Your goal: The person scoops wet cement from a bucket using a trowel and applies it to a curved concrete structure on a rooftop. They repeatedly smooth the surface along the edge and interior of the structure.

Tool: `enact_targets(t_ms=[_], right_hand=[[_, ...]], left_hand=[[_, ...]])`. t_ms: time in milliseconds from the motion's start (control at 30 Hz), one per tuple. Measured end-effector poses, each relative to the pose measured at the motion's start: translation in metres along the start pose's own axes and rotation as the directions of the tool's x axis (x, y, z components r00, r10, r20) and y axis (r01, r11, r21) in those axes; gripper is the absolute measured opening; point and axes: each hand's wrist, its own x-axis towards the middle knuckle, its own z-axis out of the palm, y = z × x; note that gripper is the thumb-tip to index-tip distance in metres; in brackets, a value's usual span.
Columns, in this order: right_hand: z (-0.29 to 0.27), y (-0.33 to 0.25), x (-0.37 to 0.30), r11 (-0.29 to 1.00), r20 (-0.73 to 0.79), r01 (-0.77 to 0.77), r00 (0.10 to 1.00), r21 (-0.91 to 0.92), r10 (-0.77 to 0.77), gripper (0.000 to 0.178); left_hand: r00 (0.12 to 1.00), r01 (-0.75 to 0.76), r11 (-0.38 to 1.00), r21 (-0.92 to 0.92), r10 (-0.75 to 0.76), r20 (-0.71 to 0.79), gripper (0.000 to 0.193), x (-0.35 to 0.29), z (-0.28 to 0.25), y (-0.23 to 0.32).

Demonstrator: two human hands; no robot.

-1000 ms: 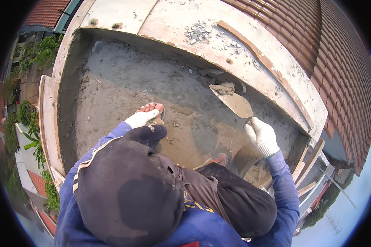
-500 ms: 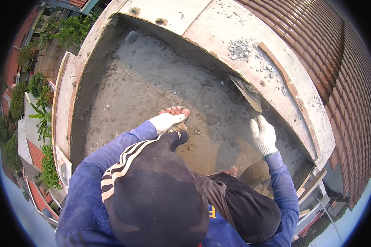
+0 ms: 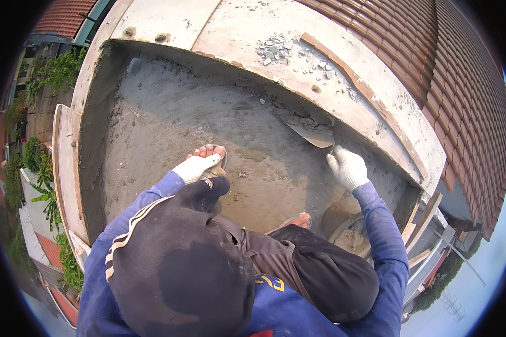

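Trowel (image 3: pixel 314 136) at 2 o'clock: the gloved right hand (image 3: pixel 348 168), at 3, has its fingers wrapped round the handle; the left hand (image 3: pixel 195 168), at 9, rests by the toes (image 3: pixel 208 150), its grip hard to tell. Progress looks partial: grey coating covers much of the floor (image 3: pixel 168 112) and the far wall (image 3: pixel 230 72), but lumpy mortar (image 3: pixel 305 119) at the blade probably needs smoothing. Beyond, the pale ledge (image 3: pixel 242 22) carries rubble (image 3: pixel 274 50) towards 12 and a wooden strip (image 3: pixel 343 68) towards 1; further out, brown roof tiles (image 3: pixel 461 95) at 2, trees (image 3: pixel 63 70) at 10.
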Motion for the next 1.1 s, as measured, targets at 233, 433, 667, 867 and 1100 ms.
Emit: enact_targets(t_ms=[233,433,667,867,1100], right_hand=[[-0.017,-0.002,0.003,0.988,-0.066,-0.002,0.998,0.151,0.013,0.028],[-0.038,-0.003,-0.022,0.987,-0.16,-0.035,0.985,0.154,0.06,0.023],[-0.024,-0.009,-0.038,0.996,-0.344,-0.08,0.935,0.043,0.09,0.021],[-0.036,-0.015,-0.071,0.989,-0.479,-0.145,0.87,-0.028,0.114,0.028],[-0.091,-0.022,-0.211,0.952,-0.7,-0.281,0.656,0.121,0.282,0.026]], left_hand=[[0.994,-0.011,0.983,0.181,0.03,-0.103,0.078,-0.013,-0.004,0.008],[0.999,0.032,0.996,0.088,-0.029,-0.044,0.078,-0.002,-0.009,0.004],[0.998,0.04,0.988,0.15,-0.031,-0.061,0.076,0.006,-0.013,0.001],[0.997,0.029,0.978,0.207,-0.014,-0.07,0.075,0.026,-0.009,0.005],[0.998,0.04,0.96,0.276,-0.027,-0.054,0.074,0.032,-0.012,0.017]])
